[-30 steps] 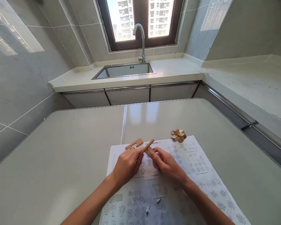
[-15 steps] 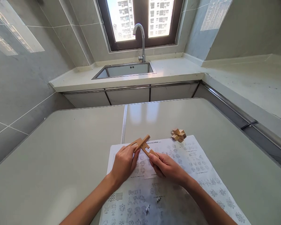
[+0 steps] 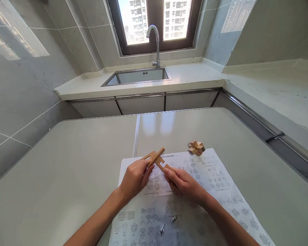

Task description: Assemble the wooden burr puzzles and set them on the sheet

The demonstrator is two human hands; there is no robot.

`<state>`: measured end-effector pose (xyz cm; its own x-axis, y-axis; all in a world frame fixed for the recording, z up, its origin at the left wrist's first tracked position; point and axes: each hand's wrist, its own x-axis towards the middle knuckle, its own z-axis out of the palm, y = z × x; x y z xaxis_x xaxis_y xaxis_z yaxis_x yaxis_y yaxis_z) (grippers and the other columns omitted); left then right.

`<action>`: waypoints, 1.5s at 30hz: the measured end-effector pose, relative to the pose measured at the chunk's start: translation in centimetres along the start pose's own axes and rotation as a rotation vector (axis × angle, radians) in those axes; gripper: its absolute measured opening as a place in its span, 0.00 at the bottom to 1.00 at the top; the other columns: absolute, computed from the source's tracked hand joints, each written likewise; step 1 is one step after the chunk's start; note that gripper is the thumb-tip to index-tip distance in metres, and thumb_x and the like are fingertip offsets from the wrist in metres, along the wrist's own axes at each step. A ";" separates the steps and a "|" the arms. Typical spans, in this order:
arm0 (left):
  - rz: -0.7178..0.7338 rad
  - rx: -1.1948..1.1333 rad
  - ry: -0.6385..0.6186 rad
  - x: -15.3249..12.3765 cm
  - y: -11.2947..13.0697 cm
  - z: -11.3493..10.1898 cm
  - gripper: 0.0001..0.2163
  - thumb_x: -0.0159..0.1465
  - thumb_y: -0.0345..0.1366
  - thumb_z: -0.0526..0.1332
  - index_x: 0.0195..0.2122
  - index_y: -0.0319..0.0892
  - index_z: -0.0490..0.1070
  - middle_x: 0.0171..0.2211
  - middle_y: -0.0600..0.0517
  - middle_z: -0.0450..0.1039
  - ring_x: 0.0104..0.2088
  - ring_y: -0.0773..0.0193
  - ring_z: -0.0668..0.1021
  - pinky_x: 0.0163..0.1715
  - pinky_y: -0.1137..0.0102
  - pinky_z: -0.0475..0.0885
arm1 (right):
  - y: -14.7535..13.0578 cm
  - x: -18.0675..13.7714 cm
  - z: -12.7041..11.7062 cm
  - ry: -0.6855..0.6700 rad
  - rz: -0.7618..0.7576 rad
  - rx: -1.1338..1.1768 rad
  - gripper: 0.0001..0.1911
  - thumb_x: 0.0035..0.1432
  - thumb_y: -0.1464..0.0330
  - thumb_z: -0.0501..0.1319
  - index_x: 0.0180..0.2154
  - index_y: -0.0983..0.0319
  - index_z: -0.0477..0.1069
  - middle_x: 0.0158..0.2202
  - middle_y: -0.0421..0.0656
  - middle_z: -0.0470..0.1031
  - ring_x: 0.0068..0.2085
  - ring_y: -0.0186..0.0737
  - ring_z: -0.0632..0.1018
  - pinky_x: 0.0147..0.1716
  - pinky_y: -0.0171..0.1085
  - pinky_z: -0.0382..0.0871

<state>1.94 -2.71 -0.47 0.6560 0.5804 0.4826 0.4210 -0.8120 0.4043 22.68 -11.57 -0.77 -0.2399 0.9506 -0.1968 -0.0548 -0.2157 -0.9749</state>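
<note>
My left hand [image 3: 135,172] is closed on a plain wooden puzzle stick [image 3: 159,152], which slants up to the right. That stick crosses a notched wooden puzzle piece [image 3: 159,164], and the two touch where they cross. The near right end of the notched piece is pinched between the thumb and fingers of my right hand [image 3: 182,182]. Both hands hover over a printed sheet [image 3: 154,201] covered with small line drawings. Beyond my right hand, at the sheet's far edge, sits an assembled wooden burr puzzle [image 3: 196,148].
The sheet lies on a pale table [image 3: 53,164] with a seam across it; the paper has small torn spots. Past the table stands a counter with a sink [image 3: 138,76] and a tap [image 3: 157,44] below a window. Tiled walls rise on both sides.
Almost nothing differs. Both hands hold the crossed wooden pieces in nearly the same pose, and the whole view has shifted very slightly.
</note>
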 end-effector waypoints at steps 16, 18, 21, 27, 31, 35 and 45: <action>0.173 0.034 -0.025 0.0 0.8 0.6 0.05 0.76 0.33 0.56 0.45 0.42 0.72 0.31 0.52 0.80 0.29 0.62 0.80 0.32 0.67 0.72 | 0.2 0.2 0.2 0.061 -0.010 -0.097 0.29 0.70 0.43 0.51 0.27 0.57 0.59 0.19 0.33 0.57 0.22 0.33 0.59 0.23 0.36 0.54; 0.173 0.050 -0.026 0.0 1.1 0.7 0.06 0.77 0.34 0.55 0.44 0.42 0.71 0.30 0.52 0.80 0.28 0.62 0.80 0.31 0.67 0.72 | 0.3 0.2 0.2 0.061 -0.009 -0.079 0.28 0.70 0.43 0.52 0.28 0.57 0.59 0.19 0.32 0.57 0.22 0.33 0.58 0.23 0.36 0.54; 0.182 0.073 -0.006 0.1 1.4 0.6 0.06 0.76 0.32 0.55 0.44 0.42 0.71 0.30 0.52 0.80 0.29 0.62 0.81 0.31 0.67 0.72 | 0.2 0.1 0.2 0.047 -0.016 -0.064 0.26 0.71 0.45 0.52 0.30 0.58 0.60 0.19 0.32 0.58 0.22 0.32 0.58 0.23 0.35 0.54; 0.221 0.103 0.069 0.4 1.3 0.6 0.09 0.74 0.29 0.58 0.54 0.43 0.69 0.32 0.53 0.81 0.31 0.60 0.81 0.33 0.66 0.74 | -0.2 0.0 0.3 0.052 -0.106 -0.126 0.21 0.74 0.51 0.51 0.34 0.58 0.62 0.22 0.34 0.63 0.25 0.34 0.63 0.29 0.37 0.61; 0.230 0.085 0.071 0.4 1.1 0.7 0.11 0.74 0.29 0.58 0.56 0.44 0.69 0.35 0.52 0.81 0.33 0.60 0.81 0.36 0.64 0.76 | -0.2 0.0 0.3 0.061 -0.105 -0.132 0.20 0.75 0.52 0.51 0.32 0.58 0.61 0.24 0.35 0.64 0.26 0.35 0.64 0.29 0.37 0.60; 0.234 0.087 0.055 0.2 0.9 0.7 0.14 0.74 0.29 0.58 0.59 0.45 0.69 0.35 0.52 0.81 0.33 0.60 0.81 0.35 0.64 0.76 | -0.2 0.0 0.4 0.074 -0.106 -0.130 0.21 0.74 0.52 0.52 0.31 0.58 0.60 0.23 0.35 0.64 0.25 0.35 0.63 0.28 0.37 0.60; 0.223 0.055 0.004 0.2 0.9 0.5 0.15 0.74 0.29 0.57 0.61 0.46 0.69 0.38 0.51 0.82 0.35 0.60 0.82 0.38 0.64 0.77 | 0.1 0.0 0.4 0.057 -0.100 -0.135 0.23 0.74 0.51 0.52 0.29 0.57 0.57 0.22 0.34 0.62 0.24 0.34 0.61 0.27 0.37 0.57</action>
<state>2.75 -3.35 -0.46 0.7345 0.3860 0.5582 0.2993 -0.9224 0.2440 22.25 -11.68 -0.83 -0.1847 0.9777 -0.1001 0.0559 -0.0912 -0.9943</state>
